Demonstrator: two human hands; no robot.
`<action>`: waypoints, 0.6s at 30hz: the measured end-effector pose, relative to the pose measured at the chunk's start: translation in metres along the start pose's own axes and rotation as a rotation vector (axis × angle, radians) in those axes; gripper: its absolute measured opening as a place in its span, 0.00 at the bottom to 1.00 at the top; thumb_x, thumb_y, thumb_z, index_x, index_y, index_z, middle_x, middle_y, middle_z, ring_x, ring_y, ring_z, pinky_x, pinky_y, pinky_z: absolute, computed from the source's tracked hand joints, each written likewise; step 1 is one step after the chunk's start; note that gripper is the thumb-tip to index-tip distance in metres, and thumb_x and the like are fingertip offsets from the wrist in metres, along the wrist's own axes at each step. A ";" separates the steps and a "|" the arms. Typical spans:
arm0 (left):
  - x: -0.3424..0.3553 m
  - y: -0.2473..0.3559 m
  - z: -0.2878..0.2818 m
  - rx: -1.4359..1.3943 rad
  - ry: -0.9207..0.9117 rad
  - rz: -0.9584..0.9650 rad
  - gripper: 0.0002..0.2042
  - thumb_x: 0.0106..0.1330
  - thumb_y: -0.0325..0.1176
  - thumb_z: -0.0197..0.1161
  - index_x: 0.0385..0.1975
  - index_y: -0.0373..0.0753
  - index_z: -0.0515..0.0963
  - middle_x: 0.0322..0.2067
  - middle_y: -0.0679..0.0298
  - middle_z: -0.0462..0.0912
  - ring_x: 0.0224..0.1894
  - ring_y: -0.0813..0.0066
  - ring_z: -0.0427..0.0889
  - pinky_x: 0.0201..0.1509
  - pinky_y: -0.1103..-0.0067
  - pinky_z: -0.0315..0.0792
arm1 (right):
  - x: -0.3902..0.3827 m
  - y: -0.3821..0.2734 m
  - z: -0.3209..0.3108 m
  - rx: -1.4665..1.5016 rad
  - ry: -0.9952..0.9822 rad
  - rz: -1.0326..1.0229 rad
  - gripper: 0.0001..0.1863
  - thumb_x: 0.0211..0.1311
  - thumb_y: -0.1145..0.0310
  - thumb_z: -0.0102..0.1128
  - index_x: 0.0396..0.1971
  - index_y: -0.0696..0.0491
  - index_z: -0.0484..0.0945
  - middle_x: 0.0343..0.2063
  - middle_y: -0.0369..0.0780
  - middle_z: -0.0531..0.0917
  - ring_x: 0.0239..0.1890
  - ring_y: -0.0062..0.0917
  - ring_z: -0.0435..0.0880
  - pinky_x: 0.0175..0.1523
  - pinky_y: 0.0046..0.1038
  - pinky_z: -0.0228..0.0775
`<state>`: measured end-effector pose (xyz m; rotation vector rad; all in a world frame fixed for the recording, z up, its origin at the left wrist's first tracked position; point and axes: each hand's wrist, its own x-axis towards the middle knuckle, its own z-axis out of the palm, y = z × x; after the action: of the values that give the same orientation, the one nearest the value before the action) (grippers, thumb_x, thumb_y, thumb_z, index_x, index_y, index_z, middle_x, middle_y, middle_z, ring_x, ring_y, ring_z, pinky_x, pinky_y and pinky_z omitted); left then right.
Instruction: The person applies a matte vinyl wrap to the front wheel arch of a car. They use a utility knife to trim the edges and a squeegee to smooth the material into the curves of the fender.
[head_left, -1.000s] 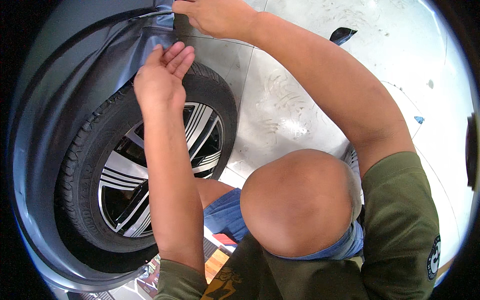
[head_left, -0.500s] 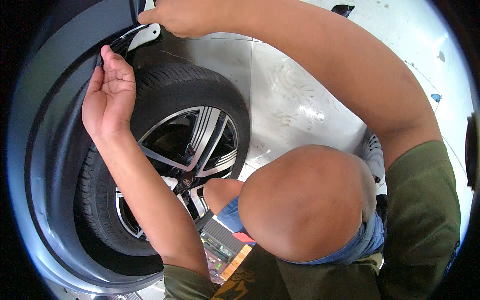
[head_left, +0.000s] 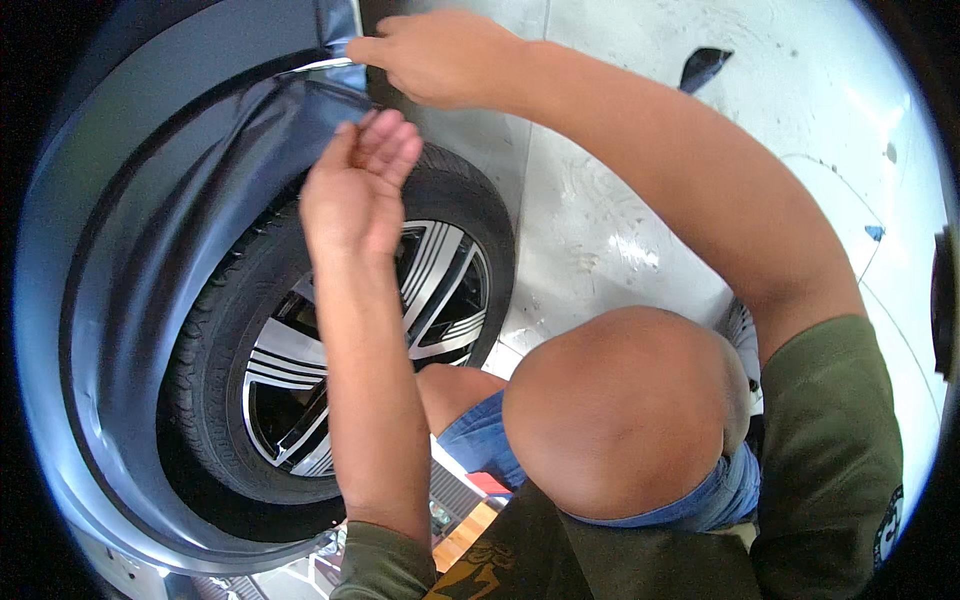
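A dark blue-grey sheet of wrapping film (head_left: 230, 150) spans the car's wheel arch, its loose part stretched in folds over the top of the tyre (head_left: 205, 400). My left hand (head_left: 360, 185), palm up with curled fingers, grips the film's lower edge just above the tyre; the exact grip is partly hidden and slightly blurred. Farther off, my right hand (head_left: 430, 60) has its fingers closed on the film's edge at the end of the body panel, by a bright strip (head_left: 325, 65). Behind my left forearm is a black and silver wheel rim (head_left: 290, 355).
My bent knee (head_left: 630, 415) is close to the wheel on the right. On the pale tiled floor (head_left: 590, 200) lie a dark scrap (head_left: 705, 68) and a small blue bit (head_left: 875, 233). A box with coloured items (head_left: 465, 515) is below the wheel, partly hidden.
My left hand has moved right, away from the arch, and the film now stretches out in folds toward it. My right hand has shifted slightly right and nearer.
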<state>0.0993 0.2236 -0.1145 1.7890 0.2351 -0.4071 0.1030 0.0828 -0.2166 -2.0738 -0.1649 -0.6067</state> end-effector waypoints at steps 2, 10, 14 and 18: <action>0.000 -0.010 0.011 0.045 0.089 0.072 0.14 0.76 0.33 0.41 0.44 0.26 0.69 0.38 0.47 0.81 0.42 0.56 0.83 0.50 0.66 0.80 | -0.005 0.003 0.005 -0.001 0.071 -0.005 0.16 0.58 0.70 0.56 0.47 0.48 0.72 0.34 0.44 0.79 0.32 0.42 0.83 0.34 0.41 0.75; -0.003 -0.013 0.010 0.120 0.134 0.101 0.14 0.75 0.34 0.43 0.42 0.26 0.69 0.36 0.51 0.81 0.37 0.60 0.84 0.44 0.68 0.82 | -0.007 0.010 0.018 0.007 0.051 -0.022 0.15 0.58 0.72 0.55 0.45 0.50 0.67 0.33 0.43 0.77 0.31 0.42 0.81 0.33 0.41 0.75; -0.004 -0.014 0.010 0.132 0.134 0.109 0.14 0.75 0.34 0.44 0.43 0.26 0.70 0.35 0.51 0.80 0.36 0.62 0.84 0.43 0.69 0.82 | -0.012 0.015 0.023 0.051 0.046 -0.025 0.14 0.58 0.73 0.54 0.45 0.51 0.67 0.34 0.44 0.77 0.31 0.44 0.81 0.34 0.42 0.74; -0.003 -0.014 0.010 0.136 0.130 0.114 0.15 0.75 0.34 0.45 0.43 0.25 0.70 0.35 0.53 0.79 0.34 0.65 0.82 0.40 0.72 0.81 | -0.017 0.015 0.021 0.062 0.021 0.011 0.13 0.59 0.73 0.53 0.44 0.51 0.67 0.34 0.45 0.77 0.31 0.45 0.81 0.33 0.43 0.74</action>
<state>0.0898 0.2181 -0.1282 1.9545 0.1992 -0.2306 0.1012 0.0943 -0.2454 -2.0062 -0.1585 -0.6096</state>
